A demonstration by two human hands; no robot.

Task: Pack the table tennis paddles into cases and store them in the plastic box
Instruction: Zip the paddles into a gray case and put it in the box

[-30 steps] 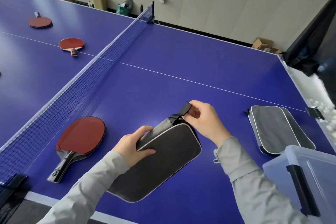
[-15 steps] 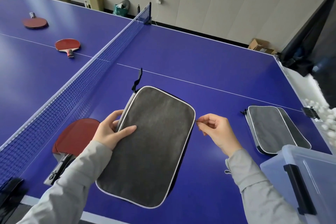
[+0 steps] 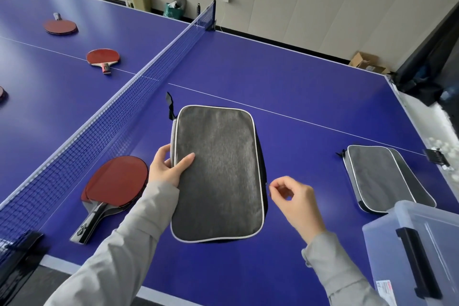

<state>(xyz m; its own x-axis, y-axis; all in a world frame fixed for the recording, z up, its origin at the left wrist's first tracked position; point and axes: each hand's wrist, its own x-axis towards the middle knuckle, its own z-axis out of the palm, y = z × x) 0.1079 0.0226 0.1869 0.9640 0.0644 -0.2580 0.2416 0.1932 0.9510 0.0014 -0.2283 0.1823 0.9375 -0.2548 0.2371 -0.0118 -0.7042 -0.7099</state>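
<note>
Grey case (image 3: 216, 171) lies flat, its left edge gripped by the left hand (image 3: 167, 169) for steadiness, while the right hand (image 3: 293, 197) pinches its zipper pull.

Nothing readable — the plastic box (image 3: 387, 233) sticker's print is too small.

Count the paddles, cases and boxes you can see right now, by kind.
Paddles: 3 whole, near paddle, mid paddle, far paddle; a sliver of something red at the left edge may be another, not counted.
Cases: 2, held case, right case.
Boxes: 1, box.
Total: 6
</note>
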